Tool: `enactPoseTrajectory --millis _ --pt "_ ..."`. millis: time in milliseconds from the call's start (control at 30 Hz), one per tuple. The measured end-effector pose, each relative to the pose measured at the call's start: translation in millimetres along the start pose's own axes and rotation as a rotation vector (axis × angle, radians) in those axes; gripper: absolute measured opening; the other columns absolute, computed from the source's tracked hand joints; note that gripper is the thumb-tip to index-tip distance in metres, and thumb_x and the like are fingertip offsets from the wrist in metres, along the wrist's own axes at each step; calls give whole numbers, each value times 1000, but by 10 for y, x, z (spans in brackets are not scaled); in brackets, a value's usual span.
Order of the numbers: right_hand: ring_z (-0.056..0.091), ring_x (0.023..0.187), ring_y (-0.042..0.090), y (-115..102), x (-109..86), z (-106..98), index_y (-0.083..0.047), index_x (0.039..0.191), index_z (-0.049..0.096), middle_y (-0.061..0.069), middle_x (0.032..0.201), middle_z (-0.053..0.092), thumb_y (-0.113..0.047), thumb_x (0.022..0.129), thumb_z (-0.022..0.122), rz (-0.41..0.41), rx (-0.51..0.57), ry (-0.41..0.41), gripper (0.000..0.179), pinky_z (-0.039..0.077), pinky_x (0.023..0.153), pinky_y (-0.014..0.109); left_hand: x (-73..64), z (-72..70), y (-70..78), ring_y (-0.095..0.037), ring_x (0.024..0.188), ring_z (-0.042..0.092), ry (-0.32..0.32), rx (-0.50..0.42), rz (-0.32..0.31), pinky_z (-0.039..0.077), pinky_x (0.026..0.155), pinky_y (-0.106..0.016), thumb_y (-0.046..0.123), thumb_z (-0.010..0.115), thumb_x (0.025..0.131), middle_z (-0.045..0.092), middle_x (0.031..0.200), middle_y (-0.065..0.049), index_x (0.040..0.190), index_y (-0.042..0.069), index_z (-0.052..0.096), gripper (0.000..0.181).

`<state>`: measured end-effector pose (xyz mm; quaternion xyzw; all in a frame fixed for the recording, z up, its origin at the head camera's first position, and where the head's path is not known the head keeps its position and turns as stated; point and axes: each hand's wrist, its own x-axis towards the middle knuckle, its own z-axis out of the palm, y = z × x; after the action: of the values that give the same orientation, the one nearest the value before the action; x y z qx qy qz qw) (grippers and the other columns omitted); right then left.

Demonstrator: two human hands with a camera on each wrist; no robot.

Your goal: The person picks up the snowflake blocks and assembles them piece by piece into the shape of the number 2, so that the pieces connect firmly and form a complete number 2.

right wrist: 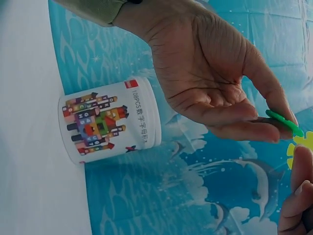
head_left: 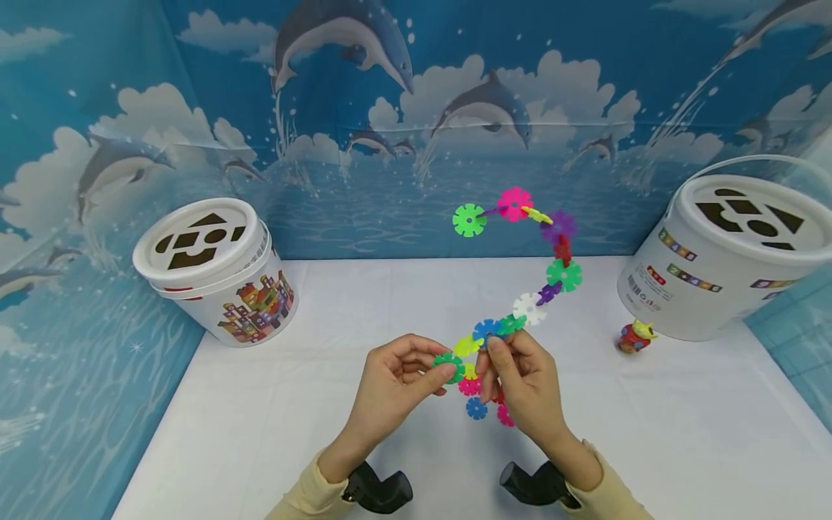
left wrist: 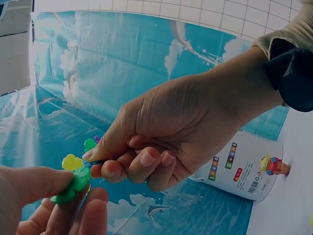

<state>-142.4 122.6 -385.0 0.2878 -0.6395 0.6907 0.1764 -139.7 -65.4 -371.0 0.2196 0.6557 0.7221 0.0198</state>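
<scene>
In the head view my left hand [head_left: 398,379] pinches a green snowflake disc [head_left: 449,368] between thumb and fingers. My right hand [head_left: 528,375] pinches a blue snowflake disc [head_left: 486,331] in a chain of joined discs. Beside the blue one, a yellow disc [head_left: 466,346] sits between the two hands, close to the green disc's edge. From there the chain curves up and back past a white disc [head_left: 529,309] to a light-green disc [head_left: 469,220] at its far end. Pink discs [head_left: 469,386] and another blue disc [head_left: 477,409] show below, partly hidden by the right hand.
A white lidded bucket [head_left: 260,307] stands at the back left. A larger handled bucket [head_left: 682,289] is at the right, with a small red-and-yellow figurine [head_left: 635,337] in front. A dolphin-print cloth [head_left: 390,209] hangs behind the white table [head_left: 247,433].
</scene>
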Motion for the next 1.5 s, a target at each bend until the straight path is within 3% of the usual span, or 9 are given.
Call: enactPoseTrajectory --millis 167,400,567,767,1233,1333,1400,1500 --pt "52 44 12 1 24 -40 9 85 48 8 69 57 8 98 40 -67 42 9 15 42 37 22 2 7 -6 -24 62 65 -9 38 6 56 63 -40 6 70 86 67 90 -11 97 3 66 12" --pt "54 44 13 -2 53 -108 11 83 45 8 71 59 14 96 35 -93 89 -3 17 43 40 22 8 2 -21 -24 83 62 31 112 74 55 66 -36 5 76 79 65 88 -6 88 4 73 9" --pt "53 45 13 -48 72 -140 10 85 47 7 70 57 10 98 37 -62 84 -40 16 43 40 24 6 -7 -37 -27 72 67 40 17 48 56 69 -39 1 76 79 66 85 -12 90 -2 70 14" --pt "54 46 13 -101 72 -153 7 87 48 4 70 57 1 100 41 9 39 -84 16 45 41 24 -7 2 -27 -27 68 68 22 -49 6 56 69 -43 5 76 80 68 83 -15 93 -1 67 18" --pt "53 47 13 -55 48 -175 9 88 48 7 70 59 10 98 36 -73 160 -107 16 42 40 25 -32 19 5 -27 73 69 -44 -100 1 55 72 -43 1 71 84 67 85 -16 98 -3 62 17" --pt "54 47 13 -58 59 -192 9 87 48 8 69 58 10 98 36 -69 147 -101 16 42 40 25 16 -19 -60 -27 71 69 -56 -18 -14 56 69 -42 3 72 84 68 84 -14 97 -2 63 17" --pt "53 47 13 -63 78 -208 9 87 48 9 69 57 10 98 36 -64 133 -90 17 43 41 24 90 -75 -174 -23 68 68 -61 110 -47 57 66 -38 8 73 84 68 82 -10 96 0 65 16" --pt "53 47 13 -71 113 -233 10 86 49 10 68 57 9 98 37 -50 109 -71 17 43 42 23 236 -193 -458 -15 63 66 -82 350 -111 55 61 -29 14 73 85 67 77 -2 95 4 69 15"
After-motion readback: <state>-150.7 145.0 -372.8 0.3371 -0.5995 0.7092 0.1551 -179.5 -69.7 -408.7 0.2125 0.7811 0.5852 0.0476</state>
